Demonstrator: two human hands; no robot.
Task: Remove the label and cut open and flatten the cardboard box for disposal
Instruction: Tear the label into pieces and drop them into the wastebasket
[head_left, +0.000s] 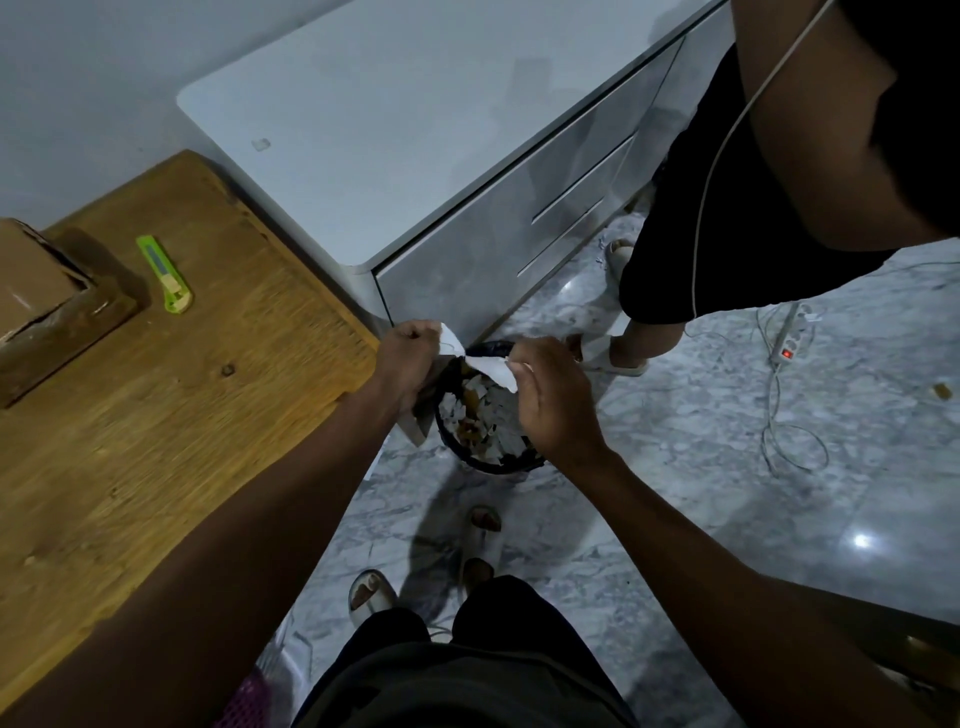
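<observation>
The cardboard box (36, 291) is left uncut on the wooden table (156, 415), with the green cutter (165, 280) beside it. Over the black bin (488, 415), the white label (485, 366) is pinched between left hand (410, 358) and right hand (550, 400). Tearing is best kept above the bin so that all scraps are caught.

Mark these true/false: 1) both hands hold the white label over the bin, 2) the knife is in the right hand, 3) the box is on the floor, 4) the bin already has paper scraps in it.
1) True: left hand and right hand pinch the white label above the bin.
2) False: the knife lies on the wooden table.
3) False: the box sits on the table.
4) True: paper scraps are inside.
</observation>
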